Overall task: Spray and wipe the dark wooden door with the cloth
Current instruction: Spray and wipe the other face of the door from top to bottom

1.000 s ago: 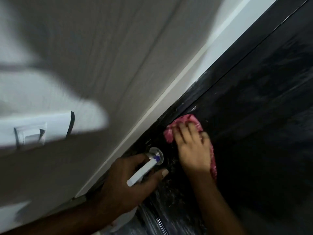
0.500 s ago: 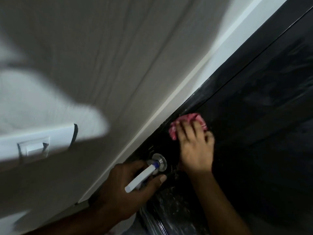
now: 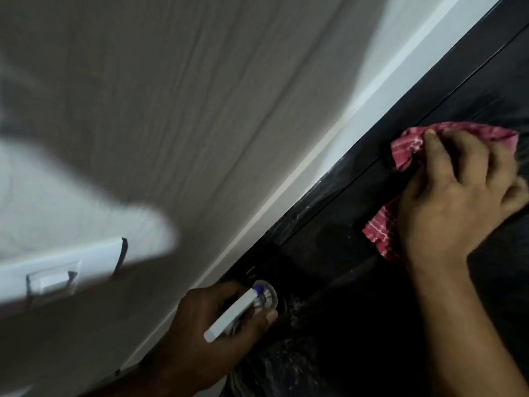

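The fingers (image 3: pixel 430 144) of the right hand (image 3: pixel 455 196) lie slightly bent and a little apart on top of the cloth (image 3: pixel 408 146). They press it flat on the door (image 3: pixel 357 325) and are not closed around it; the thumb I cannot see. The cloth is bunched under the palm, and red checked ends come out above and below the hand. One second ago this hand was just beside the bottle (image 3: pixel 232 316). Now it has gone up along the door edge, near the frame (image 3: pixel 429 90), and is well apart from the bottle.

The fingers (image 3: pixel 259 319) of the left hand (image 3: pixel 206 328) are clamped around the bottle, with its nozzle at the round metal lock (image 3: pixel 267 295). This hand has stayed almost in its place.

So I judge that wiping is going on, not spraying, and the stroke goes upward. Pale wet streaks show low on the door under the lock, so this part probably needs the cloth next.
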